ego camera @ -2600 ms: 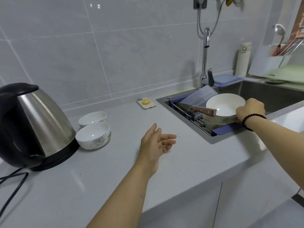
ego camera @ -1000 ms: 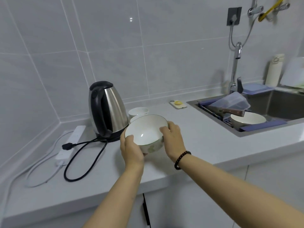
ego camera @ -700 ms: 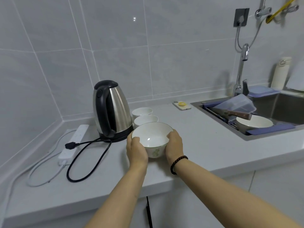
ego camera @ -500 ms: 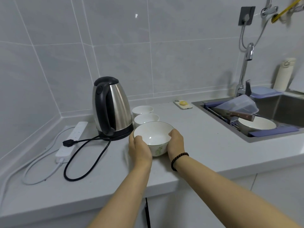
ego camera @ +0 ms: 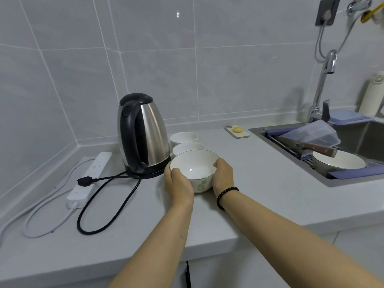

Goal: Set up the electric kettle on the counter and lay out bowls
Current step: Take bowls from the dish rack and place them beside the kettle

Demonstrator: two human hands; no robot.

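Note:
A white bowl with a green leaf pattern (ego camera: 194, 167) sits on the grey counter (ego camera: 259, 183), just right of the steel electric kettle (ego camera: 143, 136) on its black base. My left hand (ego camera: 178, 183) grips the bowl's left side and my right hand (ego camera: 222, 175) grips its right side. Two smaller white bowls stand in a row behind it: the middle bowl (ego camera: 188, 147) and the far bowl (ego camera: 184, 137). The kettle's black cord (ego camera: 108, 200) loops over the counter, and its plug (ego camera: 84, 181) lies by the white power strip (ego camera: 90, 173).
To the right is the sink (ego camera: 353, 142), holding a purple rack, a knife (ego camera: 311, 145), a clear container and another white bowl (ego camera: 338, 163). A small white item with a yellow disc (ego camera: 236, 130) lies near the wall. The faucet (ego camera: 322, 84) rises behind the sink.
My right hand took the bowl from the sink rack, both hands carried it left and lowered it onto the counter beside the kettle, in front of the two small bowls.

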